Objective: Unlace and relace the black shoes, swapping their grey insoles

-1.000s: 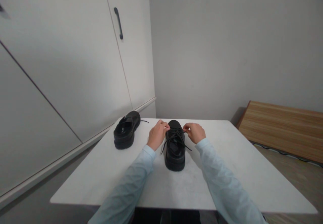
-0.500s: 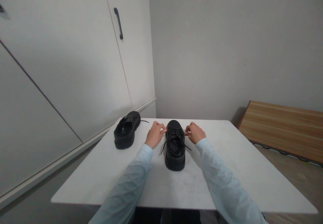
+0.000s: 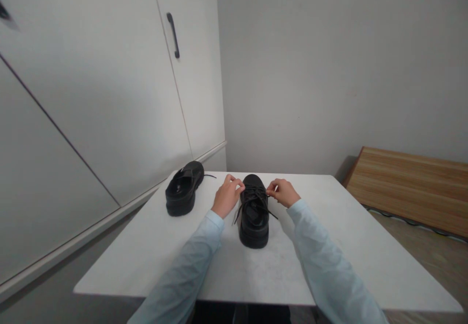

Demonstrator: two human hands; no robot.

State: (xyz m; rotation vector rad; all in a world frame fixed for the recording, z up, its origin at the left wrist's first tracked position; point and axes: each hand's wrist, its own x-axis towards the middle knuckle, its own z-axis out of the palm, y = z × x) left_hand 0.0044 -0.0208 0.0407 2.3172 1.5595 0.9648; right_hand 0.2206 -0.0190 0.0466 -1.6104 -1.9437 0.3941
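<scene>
- White table (image 3: 340, 265) is filling the foreground, grey wall (image 3: 329, 70) rising behind it!
- Black shoe (image 3: 254, 238) is sitting mid-table, toe pointing far, laces (image 3: 253, 197) crossing it.
- Left hand (image 3: 227, 196) is working its left edge, fingertips bunching close; gripping lace? Can't tell.
- Right hand (image 3: 284, 192) is mirroring at the right edge, fingertips bunching; their hold, can't tell either.
- Second shoe (image 3: 180, 204) is resting far left.

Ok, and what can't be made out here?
Head view: whether the left hand pinches the laces; too small.
Head view: the underside of the nearer shoe; hidden against the table.
Head view: the right end of the wooden panel; cut off by the picture's edge.
</scene>
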